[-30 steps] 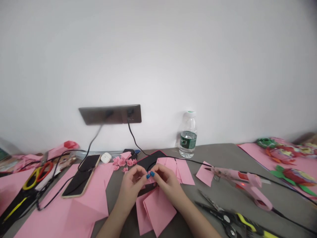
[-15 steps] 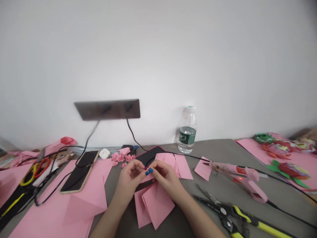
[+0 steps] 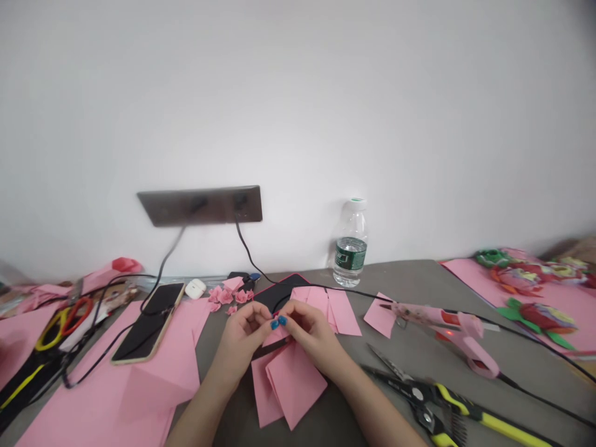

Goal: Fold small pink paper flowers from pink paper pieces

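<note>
**Pink paper (image 3: 275,315) nearly lost behind the fingertips!**

Here, nearer than the bottle (image 3: 350,254) and left of it, left hand (image 3: 239,335) and right hand (image 3: 314,332) pinch it together, thumbs side by side. Only a small pale-pink sliver shows; its shape can't be made out. Right of the bottle, the scissors (image 3: 418,393) have handles cut off by the view's bottom edge.

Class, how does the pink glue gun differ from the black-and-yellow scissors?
The glue gun is mostly pink, the scissors black and yellow.
The glue gun shows a lit red light; the scissors show none.
The glue gun tapers to one nozzle; the scissors end in two parted blades.
Both lie on the grey table.
</note>
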Available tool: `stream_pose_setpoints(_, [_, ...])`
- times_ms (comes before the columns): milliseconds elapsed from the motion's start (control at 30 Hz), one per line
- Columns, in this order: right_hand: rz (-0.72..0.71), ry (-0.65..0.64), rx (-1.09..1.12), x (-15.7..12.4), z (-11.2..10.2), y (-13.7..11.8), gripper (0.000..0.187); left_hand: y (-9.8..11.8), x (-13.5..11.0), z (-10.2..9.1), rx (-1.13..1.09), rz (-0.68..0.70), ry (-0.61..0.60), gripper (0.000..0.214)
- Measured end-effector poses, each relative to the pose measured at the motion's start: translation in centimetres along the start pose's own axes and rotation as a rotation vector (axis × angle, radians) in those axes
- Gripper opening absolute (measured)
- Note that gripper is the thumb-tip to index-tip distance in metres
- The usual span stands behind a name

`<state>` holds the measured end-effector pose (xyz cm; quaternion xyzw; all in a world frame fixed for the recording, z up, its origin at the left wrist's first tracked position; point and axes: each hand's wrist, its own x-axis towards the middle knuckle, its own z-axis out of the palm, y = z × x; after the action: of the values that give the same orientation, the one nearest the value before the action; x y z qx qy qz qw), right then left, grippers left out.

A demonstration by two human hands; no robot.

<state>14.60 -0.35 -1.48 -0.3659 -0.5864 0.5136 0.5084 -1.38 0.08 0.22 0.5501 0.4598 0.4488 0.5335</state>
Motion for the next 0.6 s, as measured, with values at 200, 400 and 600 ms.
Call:
stream_pose_setpoints(200, [-0.034, -0.007, -0.051, -0.15, -0.10, -0.23, 0.031, 0.05, -0.07, -0.13, -0.005, -0.016, -0.014, 0.025])
stream_pose_setpoints(400, [0.013, -0.045, -0.024, -0.09, -0.25, -0.44, 0.034, 0.32, -0.01, -0.44, 0.016, -0.020, -0.079, 0.024])
stream_pose_setpoints(600, [0.065, -0.086, 0.021, -0.25, -0.19, -0.49, 0.033, 0.37, -0.02, -0.41, 0.021, -0.046, -0.141, 0.021])
